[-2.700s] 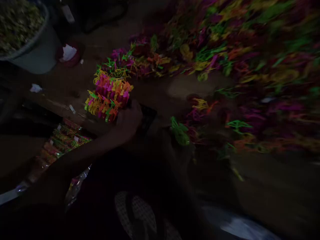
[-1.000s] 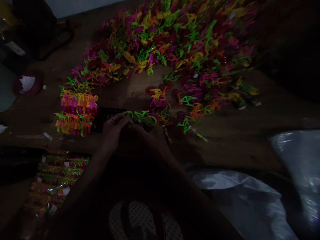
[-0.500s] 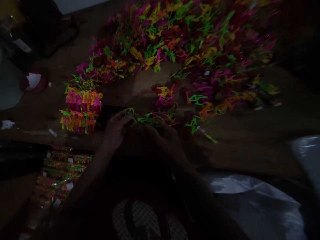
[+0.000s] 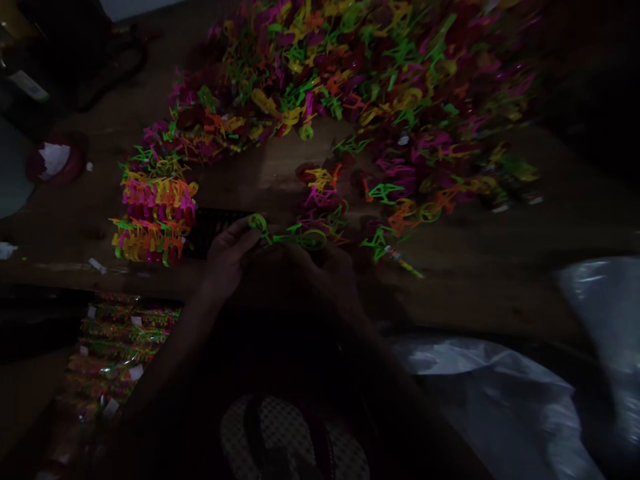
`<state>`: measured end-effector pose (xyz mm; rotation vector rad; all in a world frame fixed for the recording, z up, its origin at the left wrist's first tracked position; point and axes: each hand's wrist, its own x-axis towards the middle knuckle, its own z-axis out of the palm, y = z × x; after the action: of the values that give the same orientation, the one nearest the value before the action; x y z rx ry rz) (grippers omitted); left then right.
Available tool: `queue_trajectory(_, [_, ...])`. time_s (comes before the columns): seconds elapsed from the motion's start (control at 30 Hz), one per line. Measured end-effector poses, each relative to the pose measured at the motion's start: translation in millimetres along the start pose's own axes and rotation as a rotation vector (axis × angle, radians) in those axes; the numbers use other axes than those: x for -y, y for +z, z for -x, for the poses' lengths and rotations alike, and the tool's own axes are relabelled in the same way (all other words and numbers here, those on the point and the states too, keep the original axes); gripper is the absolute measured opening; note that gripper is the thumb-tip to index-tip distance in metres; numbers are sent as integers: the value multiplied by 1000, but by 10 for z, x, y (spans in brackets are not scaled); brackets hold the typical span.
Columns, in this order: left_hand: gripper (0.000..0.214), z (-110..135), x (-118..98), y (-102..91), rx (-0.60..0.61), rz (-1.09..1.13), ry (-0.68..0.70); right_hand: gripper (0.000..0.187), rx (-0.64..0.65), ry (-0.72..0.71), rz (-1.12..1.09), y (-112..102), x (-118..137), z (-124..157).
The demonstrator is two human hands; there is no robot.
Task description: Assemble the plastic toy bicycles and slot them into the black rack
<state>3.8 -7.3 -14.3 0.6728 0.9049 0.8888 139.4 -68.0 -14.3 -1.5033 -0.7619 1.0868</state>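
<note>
Over the front part of the wooden table, my two hands hold a small green plastic toy bicycle (image 4: pixel 287 238) between them. My left hand (image 4: pixel 227 257) pinches its left end, at a yellow-green wheel (image 4: pixel 257 223). Closed around the other end is my right hand (image 4: pixel 327 270), just below a second round wheel (image 4: pixel 314 239); its fingertips are partly hidden in the dark. Beside my left hand lies a black slotted rack (image 4: pixel 213 227). Rows of orange, pink, yellow and green toy pieces (image 4: pixel 155 213) stand at the rack's left end.
A large heap of bright plastic pieces (image 4: pixel 340 60) covers the back of the wooden table (image 4: pixel 465 280). Loose pink and green pieces (image 4: pixel 323 207) lie near my right hand. Packed strips (image 4: pixel 125 333) sit lower left, clear plastic bags (image 4: pixel 490 380) lower right, and a red bowl (image 4: pixel 55 160) far left.
The whole view has shifted slightly, so the table's things appear a little further left. Both hands keep their hold on the green toy bicycle, with little visible movement.
</note>
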Motion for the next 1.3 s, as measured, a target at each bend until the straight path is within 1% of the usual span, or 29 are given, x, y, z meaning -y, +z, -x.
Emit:
queue_trajectory(0.2, [37, 0, 0, 6, 43, 3, 6, 26, -12, 20, -23, 13, -49, 4])
queue_trajectory(0.37, [31, -12, -5, -17, -5, -5, 28, 24, -19, 46, -22, 15, -30, 19])
queue_trajectory(0.47, [32, -19, -10, -28, -5, 1, 41, 22, -28, 75, -3, 11, -19, 28])
queue_trajectory(0.57, [34, -20, -12, -20, -9, 13, 38, 22, -30, 46, -1, 14, -26, 30])
queue_trajectory(0.67, [25, -18, -11, -3, -19, 49, 45, 23, -33, 38, -2, 18, -45, 19])
queue_trajectory(0.83, [16, -10, -20, 32, -18, 130, 22, 31, -45, 97, -90, 31, -61, 5])
queue_trajectory(1.0, [20, 1, -33, 88, -47, 132, 4, 31, -39, 95, -175, 80, -28, 33])
queue_trajectory(1.07, [19, 3, -23, 111, -42, 134, -5, 29, -31, 94, -198, 101, -1, 45])
queue_trajectory(1.2, [8, 4, 24, 136, -50, 159, -29, 26, -76, 70, -164, 110, 41, 42])
queue_trajectory(1.3, [8, 4, 52, 143, -33, 158, -35, 25, -108, 50, -142, 99, 40, 23])
